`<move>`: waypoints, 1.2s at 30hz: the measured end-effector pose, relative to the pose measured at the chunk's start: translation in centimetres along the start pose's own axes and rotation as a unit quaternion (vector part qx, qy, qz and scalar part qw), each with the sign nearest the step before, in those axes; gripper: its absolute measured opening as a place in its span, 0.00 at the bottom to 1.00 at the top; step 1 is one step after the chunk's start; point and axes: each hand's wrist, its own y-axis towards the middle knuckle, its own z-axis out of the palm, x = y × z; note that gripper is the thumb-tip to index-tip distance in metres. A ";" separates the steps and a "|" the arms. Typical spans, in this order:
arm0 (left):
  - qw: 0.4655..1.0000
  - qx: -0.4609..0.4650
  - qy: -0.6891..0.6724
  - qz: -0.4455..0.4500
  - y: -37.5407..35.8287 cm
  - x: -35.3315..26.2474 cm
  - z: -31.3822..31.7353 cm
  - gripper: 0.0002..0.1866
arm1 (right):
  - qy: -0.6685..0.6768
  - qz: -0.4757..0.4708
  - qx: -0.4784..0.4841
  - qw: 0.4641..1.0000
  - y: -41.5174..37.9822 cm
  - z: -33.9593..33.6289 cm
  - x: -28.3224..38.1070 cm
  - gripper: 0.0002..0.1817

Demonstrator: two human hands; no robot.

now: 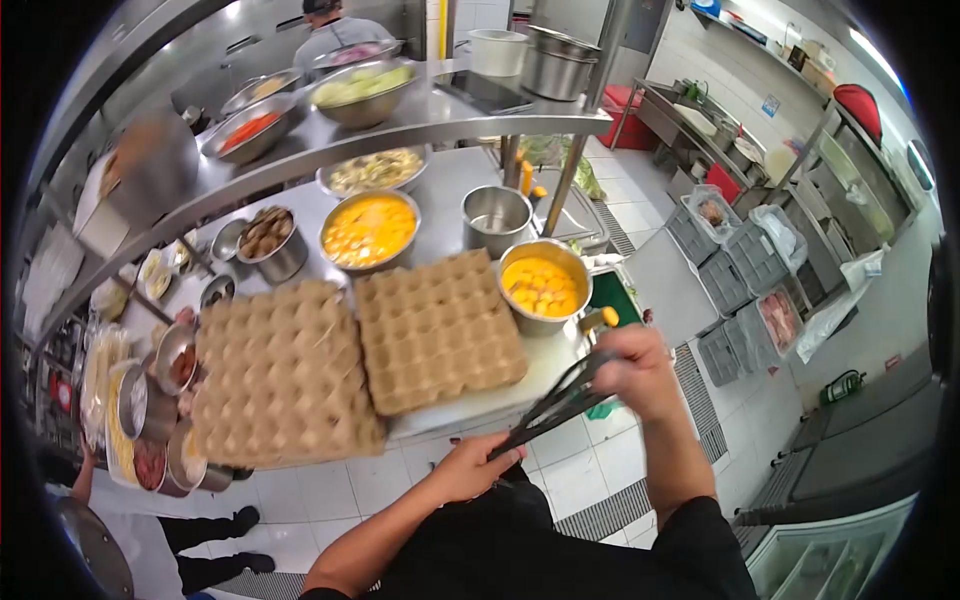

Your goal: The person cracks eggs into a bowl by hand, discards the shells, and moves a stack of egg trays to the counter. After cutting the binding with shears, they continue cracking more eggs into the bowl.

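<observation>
A black whisk (548, 405) slants in front of my body, off the table's front edge. My left hand (470, 468) is closed on its lower end. My right hand (635, 372) is closed around the upper end, by the wires; the fingertips are partly hidden. Just beyond my right hand stands a metal pot of cracked eggs (543, 288), yolks showing. Farther left is a wider metal bowl of eggs (370, 232). Two stacks of cardboard egg trays, a smaller one (440, 335) and a larger one (285, 375), lie on the table nearest me.
An empty metal pot (497, 220) stands behind the eggs. Overhead, a steel shelf (450, 125) carries bowls of cut vegetables. Ingredient containers crowd the left end, where a person (130, 540) stands. Another person (345, 38) is at the back. Grey crates (725, 285) stand on the right.
</observation>
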 end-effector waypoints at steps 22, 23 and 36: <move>0.827 -0.479 0.291 0.037 26.8 -5.1 -7.0 0.18 | -0.105 0.231 -0.380 0.889 17.4 -37.3 -35.8 0.21; 0.825 -0.478 0.299 0.031 26.5 -2.8 -8.3 0.18 | -0.098 0.257 -0.321 0.906 19.6 -36.8 -38.0 0.22; 0.753 -0.436 0.450 -0.200 27.5 2.9 -10.3 0.25 | 0.106 0.293 -0.121 0.942 44.0 -27.3 -64.9 0.17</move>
